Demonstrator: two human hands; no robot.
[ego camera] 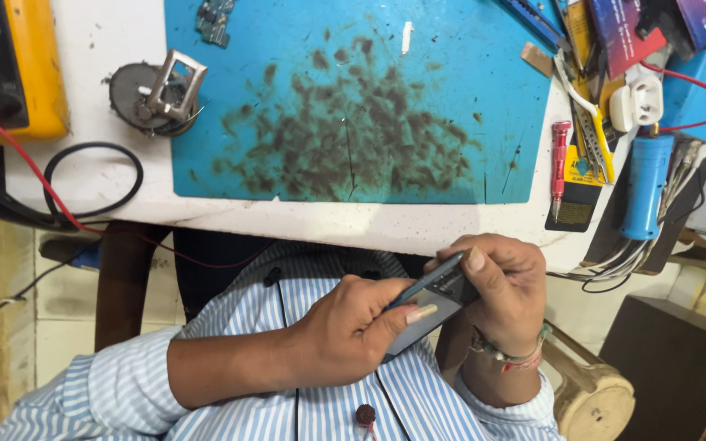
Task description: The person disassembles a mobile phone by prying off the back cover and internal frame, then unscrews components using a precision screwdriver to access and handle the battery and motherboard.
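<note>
Between the two hands, just short of the table (108,175) edge, I see a small grey device (433,317) held over the lap. My right hand (504,290) is closed around its far end, thumb pressed on top. My left hand (345,331) is pinched shut on a thin blue-grey tool (428,280), whose tip lies against the device's upper edge beside the right thumb. I judge the step in hand to be working the tip along that edge; whether it has entered a seam I cannot tell. Further levering calls for a firm right-hand hold and light pressure. Beyond the grip lie a stained blue mat (451,49) and a red screwdriver (560,163).
</note>
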